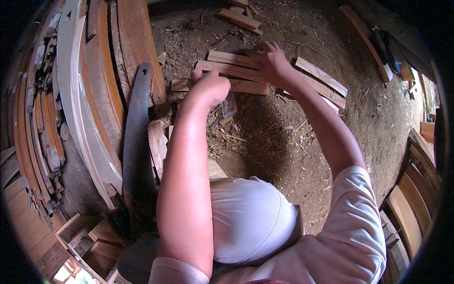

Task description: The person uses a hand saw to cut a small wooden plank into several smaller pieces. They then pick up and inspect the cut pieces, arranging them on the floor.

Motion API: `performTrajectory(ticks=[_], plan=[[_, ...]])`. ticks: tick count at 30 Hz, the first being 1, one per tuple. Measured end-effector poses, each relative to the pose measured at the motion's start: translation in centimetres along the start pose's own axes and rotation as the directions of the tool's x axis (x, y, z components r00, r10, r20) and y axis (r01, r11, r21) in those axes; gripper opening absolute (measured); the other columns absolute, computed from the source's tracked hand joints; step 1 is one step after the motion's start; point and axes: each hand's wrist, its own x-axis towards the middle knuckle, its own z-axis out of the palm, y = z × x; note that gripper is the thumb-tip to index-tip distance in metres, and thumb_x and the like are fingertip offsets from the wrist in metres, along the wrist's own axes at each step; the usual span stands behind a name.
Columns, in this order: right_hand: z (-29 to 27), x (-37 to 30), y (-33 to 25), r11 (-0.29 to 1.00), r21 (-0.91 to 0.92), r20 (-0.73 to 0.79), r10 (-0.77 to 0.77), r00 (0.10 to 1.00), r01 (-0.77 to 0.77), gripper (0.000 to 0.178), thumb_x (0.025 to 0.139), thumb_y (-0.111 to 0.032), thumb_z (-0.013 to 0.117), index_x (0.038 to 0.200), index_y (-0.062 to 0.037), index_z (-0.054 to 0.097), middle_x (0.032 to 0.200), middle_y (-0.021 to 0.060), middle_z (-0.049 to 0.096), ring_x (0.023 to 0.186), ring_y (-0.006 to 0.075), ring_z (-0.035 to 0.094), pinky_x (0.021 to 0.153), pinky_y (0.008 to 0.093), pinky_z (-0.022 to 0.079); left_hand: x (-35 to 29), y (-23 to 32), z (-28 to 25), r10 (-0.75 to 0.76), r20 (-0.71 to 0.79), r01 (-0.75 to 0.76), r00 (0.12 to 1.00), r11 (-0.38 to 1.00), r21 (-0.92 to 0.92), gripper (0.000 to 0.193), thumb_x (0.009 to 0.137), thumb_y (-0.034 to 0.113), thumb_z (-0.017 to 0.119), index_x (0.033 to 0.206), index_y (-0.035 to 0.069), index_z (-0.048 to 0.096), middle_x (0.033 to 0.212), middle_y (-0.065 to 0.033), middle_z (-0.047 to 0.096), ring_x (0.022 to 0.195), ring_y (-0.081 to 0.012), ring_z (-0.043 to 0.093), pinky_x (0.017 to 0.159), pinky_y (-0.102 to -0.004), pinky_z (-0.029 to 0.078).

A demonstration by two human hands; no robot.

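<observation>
Several short wooden slats lie side by side on the dirt floor ahead of me. My left hand is closed over the left part of the slats, near the middle slat; what its fingers hold is hidden. My right hand reaches across the right part, its fingers bent round the far slat. Beneath both, the nearest slat shows its right end. More slats extend to the right, partly behind my right wrist. A scrap of clear plastic lies just below my left hand.
A large handsaw leans upright at my left, teeth facing my left forearm. Long boards and stacked timber fill the left side. Offcuts lie farther ahead; a plank lies at far right. Shavings litter the floor.
</observation>
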Motion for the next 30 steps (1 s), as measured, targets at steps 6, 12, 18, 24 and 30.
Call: performTrajectory(ticks=[6,12,18,24,30], plan=[[0.0,-0.9,-2.2,0.973,0.222,0.015,0.069,0.998,-0.070,0.048,0.087,-0.025,0.074,0.133,-0.0159,0.066,0.125,0.0179,0.059,0.116,0.0407,0.056,0.101,0.0507,0.046,-2.6,1.8,0.4,-0.115,0.200,0.059,0.973,0.963,0.262,0.085,0.095,0.049,0.060,0.159,0.007,0.025,0.164,-0.0295,0.016,0.154,-0.0432,0.009,0.124,-0.0451,0.017],[1.1,-0.8,-2.9,0.980,0.196,-0.033,0.034,0.999,-0.027,0.051,0.086,-0.027,0.075,0.136,-0.0177,0.065,0.129,0.0177,0.057,0.121,0.0386,0.054,0.104,0.0509,0.043,-2.2,0.8,0.3,-0.003,0.386,-0.097,0.922,0.966,0.238,0.092,0.090,0.061,0.064,0.160,0.015,0.026,0.165,-0.0318,0.001,0.153,-0.0457,0.011,0.124,-0.0443,0.016],[1.3,-0.4,-2.6,0.980,0.196,-0.020,-0.029,0.999,0.032,0.053,0.086,-0.029,0.075,0.137,-0.0173,0.064,0.134,0.0151,0.054,0.126,0.0363,0.050,0.105,0.0516,0.041,-3.9,2.1,-1.1,-0.045,0.457,-0.101,0.888,0.952,0.289,0.106,0.086,0.071,0.061,0.160,0.007,0.021,0.164,-0.0307,-0.012,0.155,-0.0434,0.001,0.125,-0.0463,0.010],[0.9,0.1,-2.4,0.977,0.206,0.026,-0.057,0.998,0.051,0.051,0.085,-0.033,0.075,0.132,-0.0155,0.067,0.133,0.0119,0.055,0.126,0.0331,0.050,0.107,0.0500,0.038,-5.3,4.1,0.1,-0.012,0.598,-0.145,0.802,0.966,0.214,0.112,0.088,0.077,0.052,0.161,0.004,0.008,0.163,-0.0297,-0.019,0.154,-0.0391,-0.009,0.125,-0.0479,0.004],[-0.5,-0.2,-3.8,0.967,0.254,0.070,-0.035,0.997,0.016,0.049,0.086,-0.028,0.074,0.134,-0.0191,0.067,0.131,0.0108,0.057,0.124,0.0328,0.052,0.107,0.0495,0.039,-4.9,3.7,0.0,-0.030,0.620,-0.141,0.784,0.964,0.226,0.116,0.089,0.078,0.049,0.159,-0.004,0.005,0.163,-0.0287,-0.019,0.155,-0.0388,-0.008,0.125,-0.0478,0.004]])
